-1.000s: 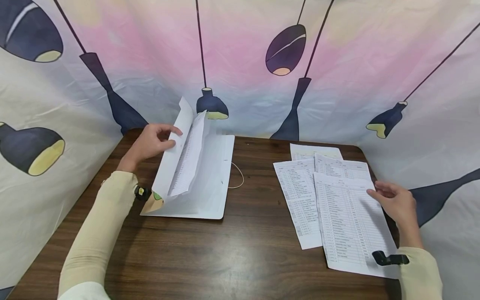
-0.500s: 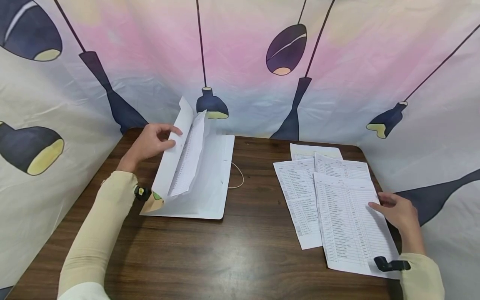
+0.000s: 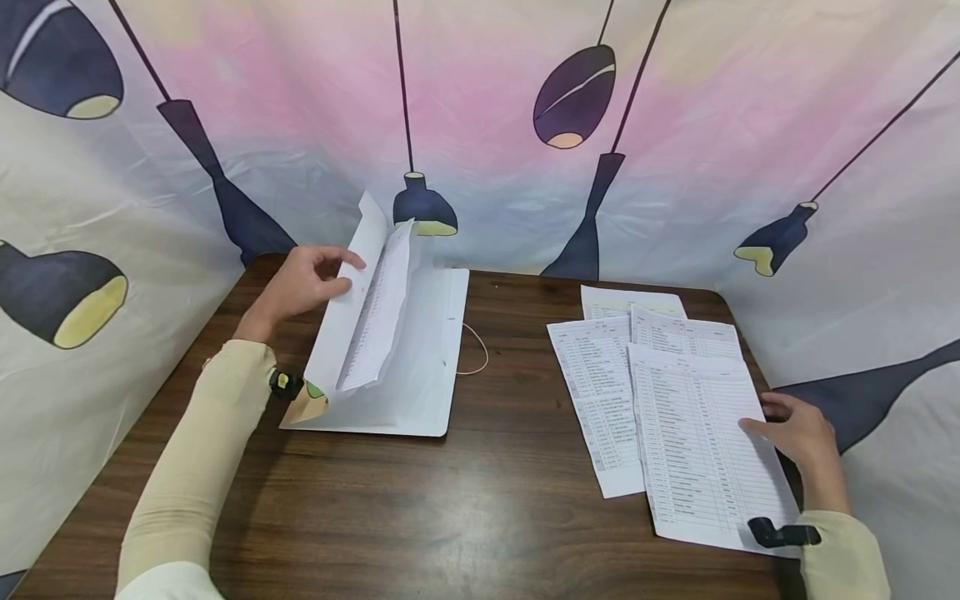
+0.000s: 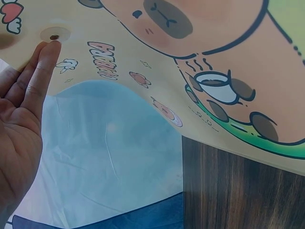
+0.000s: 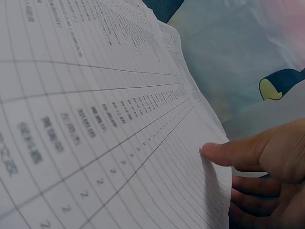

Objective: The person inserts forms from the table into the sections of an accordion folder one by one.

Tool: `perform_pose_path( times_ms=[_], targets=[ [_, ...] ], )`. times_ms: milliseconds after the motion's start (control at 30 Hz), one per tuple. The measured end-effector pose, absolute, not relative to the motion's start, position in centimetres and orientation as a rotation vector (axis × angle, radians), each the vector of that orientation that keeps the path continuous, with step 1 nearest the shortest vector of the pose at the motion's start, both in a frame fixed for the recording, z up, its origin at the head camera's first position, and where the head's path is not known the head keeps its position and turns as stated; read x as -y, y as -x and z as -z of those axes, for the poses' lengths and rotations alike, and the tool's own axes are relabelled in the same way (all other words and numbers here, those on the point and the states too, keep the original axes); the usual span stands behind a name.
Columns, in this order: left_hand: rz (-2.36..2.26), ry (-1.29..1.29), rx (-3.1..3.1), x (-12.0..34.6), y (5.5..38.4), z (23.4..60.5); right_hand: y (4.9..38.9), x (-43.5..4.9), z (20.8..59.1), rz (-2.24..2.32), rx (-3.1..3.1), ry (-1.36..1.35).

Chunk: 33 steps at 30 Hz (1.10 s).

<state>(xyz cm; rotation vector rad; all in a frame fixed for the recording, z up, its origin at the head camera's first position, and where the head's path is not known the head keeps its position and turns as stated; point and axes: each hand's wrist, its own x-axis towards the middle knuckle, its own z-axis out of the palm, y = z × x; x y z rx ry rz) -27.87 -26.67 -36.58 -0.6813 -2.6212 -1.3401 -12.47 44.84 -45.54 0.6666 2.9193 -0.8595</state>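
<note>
Dark-brown wood-grain table (image 3: 517, 467): at left, our left hand (image 3: 300, 282) grips a white, cartoon-backed folder (image 3: 427, 358), apparently propping it open. Opposite, our right hand (image 3: 804, 433) pinches a white printed sheet (image 3: 697, 450), perhaps steadying it.

Worktop (image 3: 510, 508) framed by a lamp-print cloth (image 3: 480, 92)

The brown, wood-grained surface is bordered from 9 o'clock through 12 to 3 by fabric tinted cream, pink and blue. Printed on it are seen a large lamp (image 3: 52, 62) at 10, a yellow-mouthed lamp (image 3: 48, 292) at 9, a small lamp (image 3: 422, 202) at 11 and an oval lamp (image 3: 581, 83) at 1.
</note>
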Motion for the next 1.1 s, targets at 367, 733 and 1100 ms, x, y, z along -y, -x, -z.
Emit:
perform_pose_path(
  times_ms=[367, 733, 1100],
  targets=[
    [1.323, 0.69, 2.617, 26.5, 27.8, 36.5, 12.2, -44.7, 45.1, 0.849, -2.92, -0.669],
    [1.328, 0.685, 2.619, 26.6, 27.7, 36.4, 12.0, -45.6, 44.1, 0.807, -2.979, -0.506],
    [1.316, 0.667, 2.621, 26.6, 27.6, 36.4, 12.1, -45.3, 42.7, 0.843, -3.002, -0.319]
  ],
)
